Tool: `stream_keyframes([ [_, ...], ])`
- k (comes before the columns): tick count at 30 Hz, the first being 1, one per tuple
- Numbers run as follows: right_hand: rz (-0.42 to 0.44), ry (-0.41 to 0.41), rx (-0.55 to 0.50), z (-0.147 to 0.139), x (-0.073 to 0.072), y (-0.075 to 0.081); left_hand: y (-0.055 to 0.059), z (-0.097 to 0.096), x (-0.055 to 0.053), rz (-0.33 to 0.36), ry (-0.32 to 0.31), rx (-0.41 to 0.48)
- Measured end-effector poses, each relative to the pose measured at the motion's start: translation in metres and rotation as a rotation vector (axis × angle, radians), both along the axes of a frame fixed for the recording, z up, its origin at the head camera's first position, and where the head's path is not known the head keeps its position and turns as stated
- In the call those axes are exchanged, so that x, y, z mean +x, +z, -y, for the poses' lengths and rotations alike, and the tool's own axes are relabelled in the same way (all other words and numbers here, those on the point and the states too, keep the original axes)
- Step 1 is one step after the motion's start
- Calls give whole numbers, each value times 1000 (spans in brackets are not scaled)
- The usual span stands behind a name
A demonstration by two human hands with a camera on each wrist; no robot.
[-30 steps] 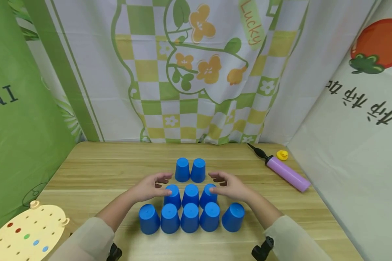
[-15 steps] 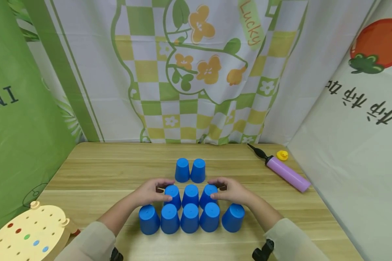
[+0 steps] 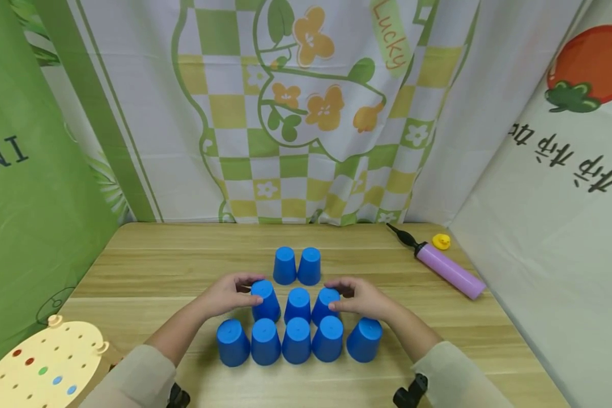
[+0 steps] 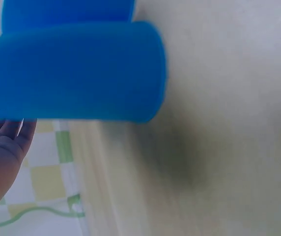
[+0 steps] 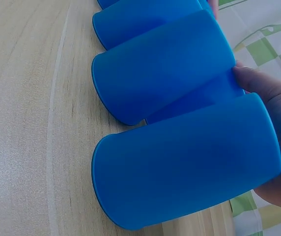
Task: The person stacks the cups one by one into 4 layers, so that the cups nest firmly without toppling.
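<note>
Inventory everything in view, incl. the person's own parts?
Back cups: 2, blue, far row
Middle cups: 3, blue, middle row
Front cups: 5, blue, nearest row
Pump: 1, purple and black, table's right
Duck: 1, yellow, beside pump
Holed board: 1, cream, lower left
Table: 1, wood-brown, under cups
Patterned curtain: 1, white-green-yellow, behind table
Side cloths: 2, green left, mostly white right
Sleeves: 2, beige, forearms
Wrist gadgets: 2, black, by sleeves
Left hand: 1, bare, holding leftmost middle cup
Right hand: 1, bare, around rightmost middle cup

The left of the hands has moved the middle row's left cup up and leftward.
</note>
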State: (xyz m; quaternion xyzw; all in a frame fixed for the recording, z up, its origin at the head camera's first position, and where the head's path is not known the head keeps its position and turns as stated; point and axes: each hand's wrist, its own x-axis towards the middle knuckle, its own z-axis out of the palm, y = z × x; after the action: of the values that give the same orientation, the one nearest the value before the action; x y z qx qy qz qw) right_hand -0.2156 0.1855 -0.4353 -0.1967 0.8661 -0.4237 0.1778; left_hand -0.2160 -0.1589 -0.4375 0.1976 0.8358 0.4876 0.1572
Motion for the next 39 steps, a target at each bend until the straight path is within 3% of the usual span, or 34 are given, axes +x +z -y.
stream_keyframes([
  [5,2,-3,5,0,0,0,16,10,-12,-35,63,18],
  [9,1,0,1,-1,-1,-2,21,13,-26,-38,120,1],
  [19,4,-2,10,-3,0,-1,9,4,-58,-46,234,-19],
  [27,17,20,24,-2,1,1,-7,-1,-64,-51,322,-3],
  [39,24,18,44,-3,1,2,-16,-2,-68,-23,332,-1],
])
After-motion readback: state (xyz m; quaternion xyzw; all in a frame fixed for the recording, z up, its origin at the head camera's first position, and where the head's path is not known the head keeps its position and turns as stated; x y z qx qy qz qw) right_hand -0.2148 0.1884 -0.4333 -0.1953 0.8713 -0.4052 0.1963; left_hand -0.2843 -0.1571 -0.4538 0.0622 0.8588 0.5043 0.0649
